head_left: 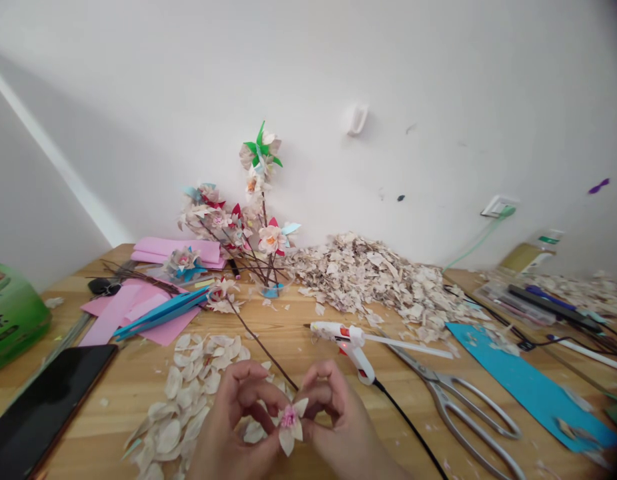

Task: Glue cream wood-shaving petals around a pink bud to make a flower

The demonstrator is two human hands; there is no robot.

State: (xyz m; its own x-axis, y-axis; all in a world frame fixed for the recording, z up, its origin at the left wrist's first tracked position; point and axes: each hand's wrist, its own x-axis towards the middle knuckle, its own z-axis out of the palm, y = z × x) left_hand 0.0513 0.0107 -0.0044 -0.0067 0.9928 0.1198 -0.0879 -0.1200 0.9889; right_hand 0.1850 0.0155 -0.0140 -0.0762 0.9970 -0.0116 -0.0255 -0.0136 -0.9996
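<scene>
Here, left hand and right hand both pinch a pale flower (pink at its centre)

Wooden table beneath petals, glue gun, scissors

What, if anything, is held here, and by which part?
A small pink-centred flower, held at its opposite sides between the left hand and the right hand.

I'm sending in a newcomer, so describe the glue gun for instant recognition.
On the wooden table, find the big heap of pale flakes against the wall. Come nearer to just beyond the person's right hand, left of the scissors, and there lies the glue gun. Unlike the bare-metal scissors, it is white with red parts and trails a black cord.
</scene>
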